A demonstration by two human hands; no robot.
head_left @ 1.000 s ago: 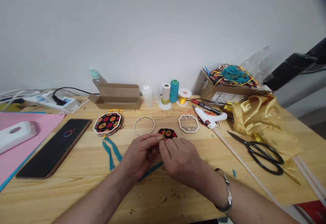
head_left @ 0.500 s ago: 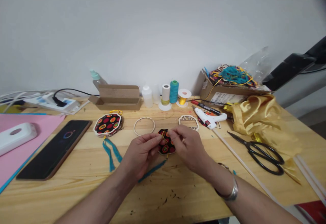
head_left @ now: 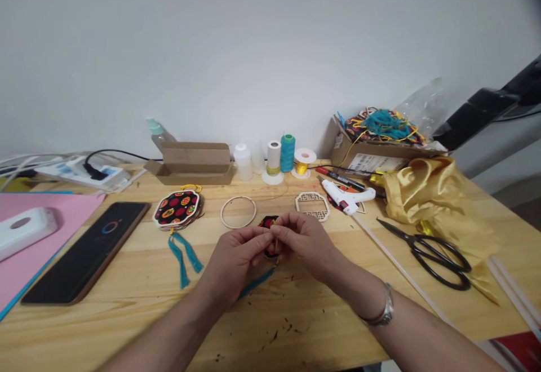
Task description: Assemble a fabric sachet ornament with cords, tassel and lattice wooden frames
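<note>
My left hand (head_left: pixel 237 255) and my right hand (head_left: pixel 307 241) meet over a small black ornament (head_left: pixel 267 221) with a red pattern. Thumb and fingers of each are pinched together on a thin golden thread that barely shows between them. The hands cover most of the ornament. From its lower end a blue tassel (head_left: pixel 256 284) trails across the table. Just beyond the hands lie a thin wooden ring (head_left: pixel 221 212) and a pale octagonal lattice frame (head_left: pixel 313 196). A stack of similar patterned ornaments (head_left: pixel 177 207), with a blue tassel hanging from it, lies to the left.
A phone (head_left: pixel 87 253) lies left on the wooden table. Along the wall stand an open cardboard box (head_left: pixel 196 176), a white bottle (head_left: pixel 243 162) and thread spools (head_left: pixel 288 154). To the right are a glue gun (head_left: pixel 349 196), black scissors (head_left: pixel 439 259), golden cloth (head_left: pixel 435 191) and a filled carton (head_left: pixel 372 160).
My hands have drawn closer until their fingertips meet. The right hand has shifted left and now hides more of the ornament. The view has moved slightly.
</note>
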